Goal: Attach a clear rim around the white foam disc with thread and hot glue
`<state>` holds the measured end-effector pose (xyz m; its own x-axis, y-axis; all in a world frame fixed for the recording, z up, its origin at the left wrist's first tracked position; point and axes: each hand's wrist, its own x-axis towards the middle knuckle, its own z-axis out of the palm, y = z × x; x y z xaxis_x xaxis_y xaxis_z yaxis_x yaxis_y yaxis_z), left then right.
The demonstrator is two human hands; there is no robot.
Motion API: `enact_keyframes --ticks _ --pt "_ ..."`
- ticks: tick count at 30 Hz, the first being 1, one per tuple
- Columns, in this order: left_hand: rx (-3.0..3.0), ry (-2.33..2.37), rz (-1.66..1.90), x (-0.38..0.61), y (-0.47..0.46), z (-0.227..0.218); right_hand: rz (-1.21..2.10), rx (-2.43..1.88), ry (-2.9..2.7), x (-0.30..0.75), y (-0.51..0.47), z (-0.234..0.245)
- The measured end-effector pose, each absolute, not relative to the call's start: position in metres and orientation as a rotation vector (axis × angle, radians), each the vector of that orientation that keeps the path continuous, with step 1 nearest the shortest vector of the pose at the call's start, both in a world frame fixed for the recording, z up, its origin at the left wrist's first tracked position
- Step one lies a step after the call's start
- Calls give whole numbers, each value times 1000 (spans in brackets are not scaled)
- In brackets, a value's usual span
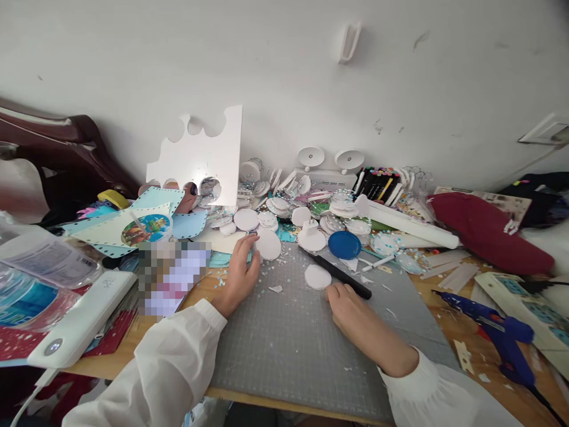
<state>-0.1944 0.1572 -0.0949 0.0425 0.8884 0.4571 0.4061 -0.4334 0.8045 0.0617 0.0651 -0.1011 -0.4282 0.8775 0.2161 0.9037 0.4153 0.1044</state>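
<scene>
My left hand rests at the left edge of the mat, fingers apart and loosely bent, its tips beside a white round disc. Whether it touches that disc I cannot tell. Another white disc lies on the grey cutting mat, and the curled fingers of my right hand pinch its right edge. Just behind that hand lies a black pen-like cutter, slanting across the mat. A blue round lid sits beyond it. Small white scraps are scattered over the mat.
Piled white discs with beaded trim line the back, beside a cut-out white board. Marker pens stand behind. At right are a blue glue gun and a red cap; at left, a phone and a white power bank.
</scene>
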Motion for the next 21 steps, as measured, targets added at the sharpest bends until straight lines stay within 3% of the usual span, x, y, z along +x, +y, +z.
enact_keyframes --ticks 8,14,17,21 --pt "1789 1289 1609 -199 149 -74 47 -1469 -2242 67 70 -72" --pt "1678 1200 1706 -202 136 -36 226 -1343 -1858 73 88 -3" --pt "1621 1082 1698 -203 126 -20 515 -1088 -1424 69 85 30" --pt "1579 986 1661 -204 106 -8 665 -948 -1207 52 72 26"
